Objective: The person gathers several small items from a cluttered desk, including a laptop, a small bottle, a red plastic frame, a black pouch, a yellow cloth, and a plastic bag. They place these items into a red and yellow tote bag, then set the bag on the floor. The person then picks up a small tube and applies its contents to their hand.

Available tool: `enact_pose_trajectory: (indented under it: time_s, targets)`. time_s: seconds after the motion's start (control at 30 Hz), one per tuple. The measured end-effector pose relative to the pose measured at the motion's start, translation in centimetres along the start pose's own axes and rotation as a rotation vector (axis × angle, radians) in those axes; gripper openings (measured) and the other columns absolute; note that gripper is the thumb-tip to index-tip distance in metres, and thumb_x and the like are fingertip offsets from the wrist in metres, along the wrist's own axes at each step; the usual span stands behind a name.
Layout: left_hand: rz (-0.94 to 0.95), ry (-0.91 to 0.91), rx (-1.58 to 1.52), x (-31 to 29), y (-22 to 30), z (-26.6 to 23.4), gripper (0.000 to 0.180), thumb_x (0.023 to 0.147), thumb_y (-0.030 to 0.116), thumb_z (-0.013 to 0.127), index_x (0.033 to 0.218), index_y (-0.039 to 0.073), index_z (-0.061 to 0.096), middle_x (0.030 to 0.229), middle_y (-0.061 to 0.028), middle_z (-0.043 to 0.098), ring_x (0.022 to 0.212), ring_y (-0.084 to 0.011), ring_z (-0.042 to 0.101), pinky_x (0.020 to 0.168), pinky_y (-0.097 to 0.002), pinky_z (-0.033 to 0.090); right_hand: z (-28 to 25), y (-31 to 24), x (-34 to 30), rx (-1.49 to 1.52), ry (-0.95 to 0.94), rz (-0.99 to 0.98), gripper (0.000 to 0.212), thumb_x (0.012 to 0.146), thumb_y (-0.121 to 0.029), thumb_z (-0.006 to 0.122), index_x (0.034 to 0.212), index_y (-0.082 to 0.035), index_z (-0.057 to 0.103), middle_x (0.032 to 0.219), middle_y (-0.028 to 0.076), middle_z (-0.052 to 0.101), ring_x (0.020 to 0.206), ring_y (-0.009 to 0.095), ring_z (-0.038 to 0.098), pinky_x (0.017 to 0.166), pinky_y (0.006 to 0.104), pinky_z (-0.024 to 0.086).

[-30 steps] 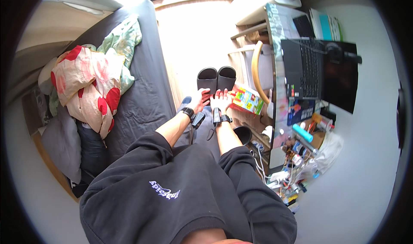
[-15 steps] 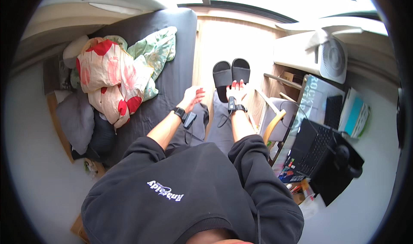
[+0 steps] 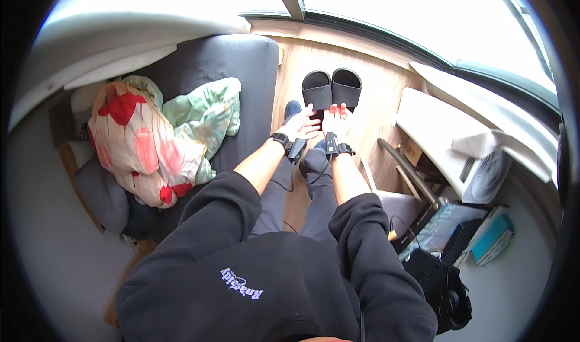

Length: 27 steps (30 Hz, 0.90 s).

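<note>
My left hand (image 3: pixel 300 126) reaches forward with its fingers spread and nothing in it. Close beside it, my right hand (image 3: pixel 337 123) is held palm up, fingers apart and likewise holding nothing. A pair of black slippers lies just beyond my fingertips: the left slipper (image 3: pixel 317 89) and the right slipper (image 3: pixel 347 88), side by side on the wooden floor (image 3: pixel 377 91). From this angle my hands overlap the slippers' near ends, and I cannot tell whether they touch. Each wrist wears a black strap with a small device; a cable hangs below.
On the left stands a bed (image 3: pixel 251 64) with a dark sheet, a red-and-white quilt (image 3: pixel 145 143) and a green blanket (image 3: pixel 211 109). To the right are a chair (image 3: pixel 411 170), a white fan (image 3: pixel 486 176), a desk with a keyboard (image 3: pixel 462 239), and headphones (image 3: pixel 456 306). Windows line the far side.
My view has shifted and I have moved nearer the slippers. Both hands have come closer together, the left one moving right and forward. The slippers look unmoved on the floor.
</note>
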State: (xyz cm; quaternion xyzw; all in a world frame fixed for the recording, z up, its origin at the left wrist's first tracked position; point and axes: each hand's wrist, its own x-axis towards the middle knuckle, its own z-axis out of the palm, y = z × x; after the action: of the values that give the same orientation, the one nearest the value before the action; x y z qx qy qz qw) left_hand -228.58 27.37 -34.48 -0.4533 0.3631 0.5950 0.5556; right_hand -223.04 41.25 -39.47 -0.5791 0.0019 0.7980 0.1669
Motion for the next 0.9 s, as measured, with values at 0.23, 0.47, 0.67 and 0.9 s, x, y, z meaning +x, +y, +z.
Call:
enact_pose_trajectory:
  time_s: [0.23,0.47,0.67,0.9]
  targets:
    - [0.238,0.03,-0.32,12.3,8.3,-0.3,0.042,0.11,0.036,0.052,0.14,0.006,0.056,0.145,-0.0096,0.061,0.139,-0.0258,0.053,0.12,-0.0467,0.04,6.7,3.6,10.0,0.072,-0.017,0.108,0.029,0.094,-0.029,0.061,0.115,-0.009,0.064,0.12,0.009,0.062,0.121,0.028,0.063,0.116,0.0521,0.04]
    - [0.396,0.201,-0.339,23.4,16.4,-3.9,0.03,0.112,0.028,0.045,0.126,0.006,0.058,0.129,-0.0105,0.069,0.122,-0.0261,0.065,0.102,-0.0443,0.053,9.5,6.9,22.7,-0.055,-0.092,0.106,0.053,0.098,-0.031,0.056,0.14,0.0,0.052,0.153,0.014,0.044,0.141,0.033,0.051,0.123,0.0496,0.034]
    - [0.416,0.242,-0.348,28.4,20.5,-6.6,0.026,0.111,0.026,0.049,0.122,0.005,0.06,0.123,-0.0114,0.07,0.12,-0.0278,0.067,0.097,-0.0422,0.055,10.3,8.6,29.0,-0.059,-0.083,0.126,0.063,0.099,-0.032,0.058,0.15,0.002,0.044,0.158,0.017,0.041,0.145,0.033,0.048,0.123,0.0444,0.034]
    - [0.365,0.122,-0.22,29.5,21.5,-6.6,0.048,0.112,0.033,0.047,0.15,0.004,0.038,0.147,-0.0216,0.055,0.133,-0.0377,0.058,0.113,-0.0503,0.048,10.2,9.6,30.5,-0.191,-0.156,0.192,0.067,0.097,-0.033,0.061,0.153,-0.001,0.044,0.169,0.019,0.027,0.157,0.033,0.025,0.129,0.0484,0.02]
